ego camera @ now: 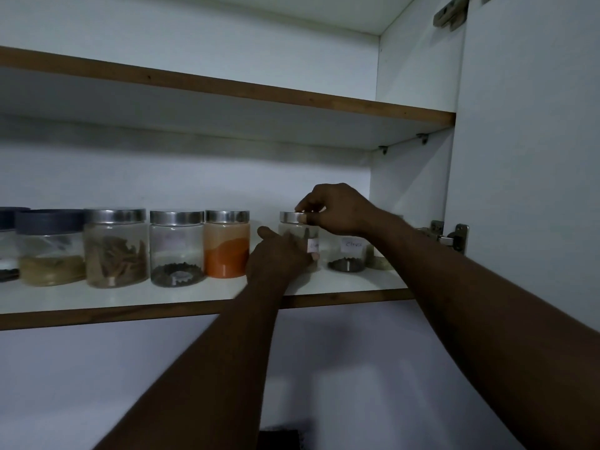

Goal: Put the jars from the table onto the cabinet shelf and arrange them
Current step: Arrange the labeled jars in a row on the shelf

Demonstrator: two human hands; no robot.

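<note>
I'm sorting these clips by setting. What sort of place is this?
Most likely a home kitchen cabinet: a white shelf carries a row of spice jars, one with orange powder, one labelled jar, beside an open door's hinge.

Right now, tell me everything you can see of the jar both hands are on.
The jar is clear, glass or plastic, with a silver metal lid screwed on. It stands upright on the shelf, between the orange powder jar and the cloves jar, touching neither. A white label shows partly on its right side. The right hand pinches the lid; the left hand wraps the body, hiding its contents.
</note>
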